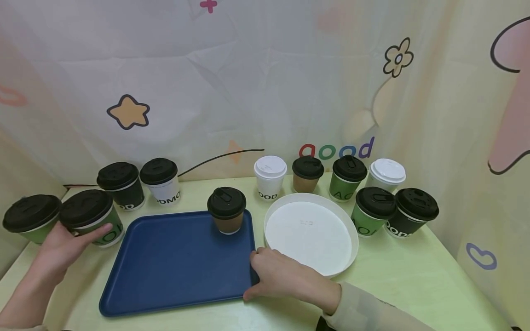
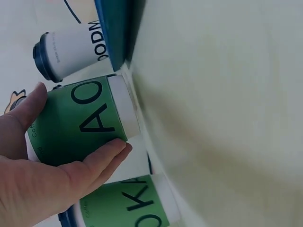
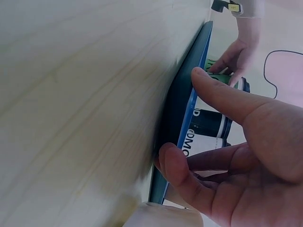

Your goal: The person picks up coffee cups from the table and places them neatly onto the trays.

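My left hand (image 1: 62, 250) grips a green paper cup (image 1: 111, 235) with a black lid, left of the blue tray (image 1: 178, 262). In the left wrist view the thumb lies on one side of this green cup (image 2: 71, 118) and the fingers on the other; its base is close to the table. A second green cup (image 1: 35, 218) stands just beyond that hand. My right hand (image 1: 285, 273) holds the tray's right edge near the front corner, thumb at the rim (image 3: 193, 101) and fingers curled at the side. One brown cup (image 1: 227, 209) with a black lid stands on the tray's back right corner.
Behind the tray stand a black cup (image 1: 123, 186) and a white cup (image 1: 161, 181) with black lids. A round white tray (image 1: 310, 234) lies to the right, with several lidded cups behind and beside it. A printed curtain (image 1: 265, 92) hangs along the table's back edge.
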Demonstrator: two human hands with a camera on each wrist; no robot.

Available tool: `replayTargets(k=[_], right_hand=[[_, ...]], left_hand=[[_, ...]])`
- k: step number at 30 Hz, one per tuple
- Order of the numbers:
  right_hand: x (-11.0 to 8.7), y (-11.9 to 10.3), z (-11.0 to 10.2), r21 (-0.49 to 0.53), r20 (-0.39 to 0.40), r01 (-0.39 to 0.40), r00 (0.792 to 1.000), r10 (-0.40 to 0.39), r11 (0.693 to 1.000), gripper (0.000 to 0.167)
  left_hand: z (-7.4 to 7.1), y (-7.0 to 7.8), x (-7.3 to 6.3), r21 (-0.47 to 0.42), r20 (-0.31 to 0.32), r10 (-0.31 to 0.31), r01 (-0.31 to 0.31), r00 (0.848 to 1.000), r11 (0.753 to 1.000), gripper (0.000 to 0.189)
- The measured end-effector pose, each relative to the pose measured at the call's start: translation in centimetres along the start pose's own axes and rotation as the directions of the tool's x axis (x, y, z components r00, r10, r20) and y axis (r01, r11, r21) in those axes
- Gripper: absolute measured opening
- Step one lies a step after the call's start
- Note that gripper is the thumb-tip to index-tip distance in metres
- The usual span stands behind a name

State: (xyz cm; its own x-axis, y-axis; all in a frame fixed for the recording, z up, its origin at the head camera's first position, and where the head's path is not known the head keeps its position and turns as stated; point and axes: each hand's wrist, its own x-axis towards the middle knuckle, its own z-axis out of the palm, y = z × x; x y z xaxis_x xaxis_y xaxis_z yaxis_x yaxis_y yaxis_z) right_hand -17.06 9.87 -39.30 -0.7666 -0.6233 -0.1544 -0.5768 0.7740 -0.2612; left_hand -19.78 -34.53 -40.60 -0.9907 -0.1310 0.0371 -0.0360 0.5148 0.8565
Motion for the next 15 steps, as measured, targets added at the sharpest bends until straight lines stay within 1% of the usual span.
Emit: replayTargets(k=[6,8,11,15], right_hand=[[0.0,0.0,-0.1,0.005,0.003,-0.007,1.0,0.007,1.0,0.059],[0.0,0.0,-0.1,0.005,0.003,-0.009,1.0,0.009,1.0,0.06],[0.0,0.0,-0.1,0.009,0.008,-0.011,1.0,0.011,1.0,0.06],[0.1,0.0,-0.1,0.017,0.016,-0.009,1.0,0.009,1.0,0.061]], left_hand=[[0.0,1.8,0.1,0.033,0.051,0.003,-0.005,0.999,0.999,0.098],[0.1,2.3,0.2,0.023,0.068,0.013,-0.014,0.998,1.0,0.097],[0.4,3.0,0.3,0.025,0.089,-0.008,0.005,0.996,1.0,0.099],[0.9,3.8,0.2,0.059,0.131,-0.047,0.039,0.99,0.998,0.103]])
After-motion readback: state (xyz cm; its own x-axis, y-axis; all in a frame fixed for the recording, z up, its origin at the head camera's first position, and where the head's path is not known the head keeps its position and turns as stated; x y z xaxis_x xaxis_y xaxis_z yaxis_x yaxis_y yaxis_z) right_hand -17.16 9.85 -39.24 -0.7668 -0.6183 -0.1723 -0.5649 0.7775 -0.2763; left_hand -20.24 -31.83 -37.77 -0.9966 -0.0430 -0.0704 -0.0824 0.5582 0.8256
